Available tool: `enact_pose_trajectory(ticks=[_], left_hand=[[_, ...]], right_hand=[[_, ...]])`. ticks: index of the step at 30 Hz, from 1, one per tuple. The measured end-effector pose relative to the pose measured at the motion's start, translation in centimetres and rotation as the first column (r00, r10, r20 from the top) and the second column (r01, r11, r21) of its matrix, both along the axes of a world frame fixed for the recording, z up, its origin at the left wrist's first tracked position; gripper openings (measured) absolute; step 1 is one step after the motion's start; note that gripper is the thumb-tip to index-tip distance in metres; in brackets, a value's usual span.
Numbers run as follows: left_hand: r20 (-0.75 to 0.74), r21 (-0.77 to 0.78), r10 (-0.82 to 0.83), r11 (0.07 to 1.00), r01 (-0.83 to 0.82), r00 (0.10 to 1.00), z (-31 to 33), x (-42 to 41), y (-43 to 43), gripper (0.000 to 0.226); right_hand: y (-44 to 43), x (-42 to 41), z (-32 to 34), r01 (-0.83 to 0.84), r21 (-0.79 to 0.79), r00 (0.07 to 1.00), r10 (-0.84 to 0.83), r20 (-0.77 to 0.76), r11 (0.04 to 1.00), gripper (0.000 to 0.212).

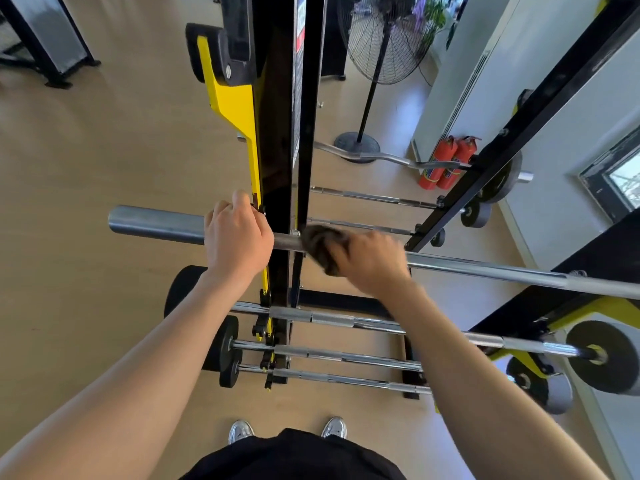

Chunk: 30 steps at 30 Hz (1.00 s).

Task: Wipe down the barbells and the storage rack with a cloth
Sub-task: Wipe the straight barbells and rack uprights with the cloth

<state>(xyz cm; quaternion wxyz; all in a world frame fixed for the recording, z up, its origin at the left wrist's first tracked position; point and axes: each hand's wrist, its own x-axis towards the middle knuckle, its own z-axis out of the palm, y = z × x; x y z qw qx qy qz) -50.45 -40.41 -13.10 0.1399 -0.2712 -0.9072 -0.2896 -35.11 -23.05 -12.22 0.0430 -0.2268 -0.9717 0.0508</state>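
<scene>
At the storage rack (277, 150), the left hand (239, 237) wraps its fingers (227, 211) round the barbell (156, 225) to steady it while the blurred right hand (370, 261) apparently clutches the cloth (322, 244) against it for wiping.

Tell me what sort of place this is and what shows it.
Most likely a gym's weights area: a black-and-yellow storage rack holds several steel barbells, some carry round weight plates, and the right hand holds a cloth against a long barbell.
</scene>
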Motion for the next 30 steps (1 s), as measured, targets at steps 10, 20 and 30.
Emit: enact_pose_trajectory(ticks=[10, 20, 30], left_hand=[[0.008, 0.03, -0.019, 0.999, 0.019, 1.0, 0.2, 0.2, -0.2, 0.011], [0.029, 0.069, -0.032, 0.997, 0.03, 0.999, -0.2, -0.1, -0.5, 0.014], [0.189, 0.158, -0.066, 0.987, 0.036, 0.98, 0.5, -1.1, -1.2, 0.019]], right_hand=[[-7.0, -5.2, -1.9, -0.009, 0.104, 0.994, 0.02, -0.104, 0.995, 0.047], [0.1, 0.6, -0.6, 0.068, 0.07, 0.996, -0.065, -0.054, 0.995, 0.049], [-3.9, -3.3, -1.6, -0.342, 0.073, 0.938, 0.345, -0.039, 0.937, 0.049]])
